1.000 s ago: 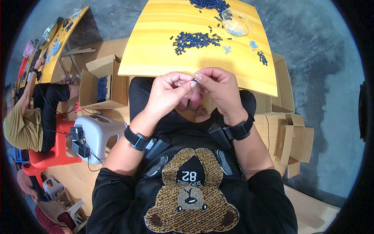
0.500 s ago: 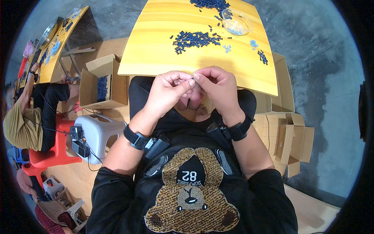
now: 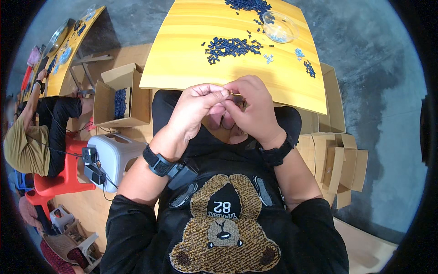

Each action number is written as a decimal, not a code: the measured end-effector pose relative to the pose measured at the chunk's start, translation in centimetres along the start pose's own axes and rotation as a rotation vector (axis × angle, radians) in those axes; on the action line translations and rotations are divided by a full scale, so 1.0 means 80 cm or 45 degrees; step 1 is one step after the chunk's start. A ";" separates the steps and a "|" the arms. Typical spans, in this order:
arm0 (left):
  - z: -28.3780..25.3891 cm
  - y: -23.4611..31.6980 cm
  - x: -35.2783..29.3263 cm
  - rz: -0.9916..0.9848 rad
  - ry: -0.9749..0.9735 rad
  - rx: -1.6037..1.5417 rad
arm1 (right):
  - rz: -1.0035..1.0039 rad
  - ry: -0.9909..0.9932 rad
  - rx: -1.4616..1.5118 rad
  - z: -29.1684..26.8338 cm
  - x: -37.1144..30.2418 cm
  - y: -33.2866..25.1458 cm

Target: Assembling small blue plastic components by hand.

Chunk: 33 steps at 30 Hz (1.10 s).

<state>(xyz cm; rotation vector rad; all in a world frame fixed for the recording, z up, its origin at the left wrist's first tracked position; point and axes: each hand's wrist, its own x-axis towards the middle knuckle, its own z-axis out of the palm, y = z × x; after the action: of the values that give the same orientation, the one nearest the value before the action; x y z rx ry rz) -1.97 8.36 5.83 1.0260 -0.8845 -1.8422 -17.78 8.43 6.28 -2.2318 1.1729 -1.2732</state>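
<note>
My left hand and my right hand meet fingertip to fingertip just off the near edge of the yellow table. The left thumb and forefinger are pinched together; whatever sits in them is too small to make out. Against them press the right hand's bent fingers, also closed, with any held piece hidden. Beyond the hands lies a loose pile of small black plastic pieces. To its right are small silvery pieces, another silvery cluster and a little group of black pieces.
A clear round bowl with silvery pieces stands at the far right, beside a larger black heap. Cardboard boxes flank the table, the left one holding dark pieces. A grey stool stands left; a seated person works farther off.
My right hand has shifted slightly, its fingers curling more over the left fingertips and its thumb lower. The left hand stays nearly in place. The view has shifted a little.
</note>
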 end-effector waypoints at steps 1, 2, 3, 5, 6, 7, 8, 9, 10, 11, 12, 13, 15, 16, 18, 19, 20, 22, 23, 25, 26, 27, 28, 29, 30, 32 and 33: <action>0.002 0.000 -0.002 -0.034 -0.006 -0.048 | 0.000 0.000 0.001 0.001 0.000 0.000; 0.001 0.000 -0.002 -0.034 -0.004 -0.048 | -0.033 -0.007 -0.055 0.002 0.000 0.000; -0.001 -0.002 -0.001 -0.048 -0.015 -0.091 | -0.065 -0.014 -0.112 0.002 0.000 0.000; -0.008 -0.006 0.001 -0.061 -0.021 -0.139 | -0.074 -0.023 -0.110 0.006 0.002 0.001; -0.011 -0.008 0.002 -0.065 -0.027 -0.136 | -0.081 -0.028 -0.110 0.007 0.003 0.001; -0.014 -0.009 0.004 -0.069 -0.034 -0.135 | -0.081 -0.032 -0.108 0.009 0.003 0.002; -0.015 -0.010 0.004 -0.070 -0.031 -0.138 | -0.080 -0.046 -0.106 0.010 0.004 0.003; -0.016 -0.010 0.004 -0.070 -0.026 -0.143 | -0.080 -0.060 -0.103 0.011 0.006 0.005; -0.017 -0.010 0.004 -0.069 -0.021 -0.150 | -0.080 -0.064 -0.103 0.012 0.006 0.005; -0.018 -0.011 0.005 -0.069 -0.019 -0.154 | -0.073 -0.071 -0.096 0.014 0.007 0.006; -0.018 -0.011 0.005 -0.054 -0.001 -0.145 | -0.065 -0.078 -0.090 0.016 0.008 0.007; -0.019 -0.012 0.006 -0.039 0.017 -0.137 | -0.066 -0.081 -0.092 0.018 0.007 0.008; -0.021 -0.009 0.008 -0.033 0.019 -0.135 | 0.028 -0.091 -0.035 0.022 0.007 0.011; -0.023 -0.007 0.008 -0.028 0.023 -0.128 | 0.026 -0.096 -0.035 0.022 0.010 0.013; -0.029 -0.008 0.012 -0.021 0.096 -0.131 | 0.068 -0.142 0.099 0.019 0.018 0.020; -0.031 -0.010 0.014 -0.018 0.164 -0.131 | 0.068 -0.146 0.097 0.017 0.023 0.027; -0.034 -0.011 0.016 -0.018 0.165 -0.135 | 0.185 -0.212 0.120 0.016 0.030 0.036; -0.042 -0.011 0.019 0.013 0.199 -0.126 | 0.386 -0.261 0.134 0.020 0.045 0.047; -0.043 -0.010 0.021 0.013 0.198 -0.130 | 0.387 -0.263 0.131 0.024 0.052 0.057; -0.047 -0.009 0.023 0.021 0.257 -0.109 | 0.204 -0.188 -0.168 0.035 0.065 0.082; -0.049 -0.009 0.024 0.020 0.258 -0.111 | 0.224 -0.188 -0.231 0.040 0.071 0.090; -0.051 -0.009 0.025 0.019 0.244 -0.113 | 0.224 -0.190 -0.232 0.044 0.074 0.096; -0.055 -0.010 0.025 0.016 0.237 -0.118 | 0.244 -0.160 -0.242 0.050 0.077 0.100; -0.059 -0.010 0.025 0.014 0.244 -0.123 | 0.264 -0.129 -0.253 0.054 0.079 0.103; -0.064 -0.010 0.024 0.022 0.227 -0.111 | 0.264 -0.137 -0.250 0.057 0.080 0.104; -0.071 -0.011 0.025 0.031 0.220 -0.106 | 0.288 -0.169 -0.318 0.062 0.082 0.107; -0.075 -0.012 0.025 0.027 0.233 -0.100 | 0.286 -0.178 -0.315 0.063 0.083 0.108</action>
<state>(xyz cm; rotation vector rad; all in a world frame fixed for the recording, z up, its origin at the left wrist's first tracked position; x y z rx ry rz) 2.40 5.85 1.91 1.1116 -0.7058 -1.7203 -16.12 -2.65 1.98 -2.2331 1.5460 -0.9131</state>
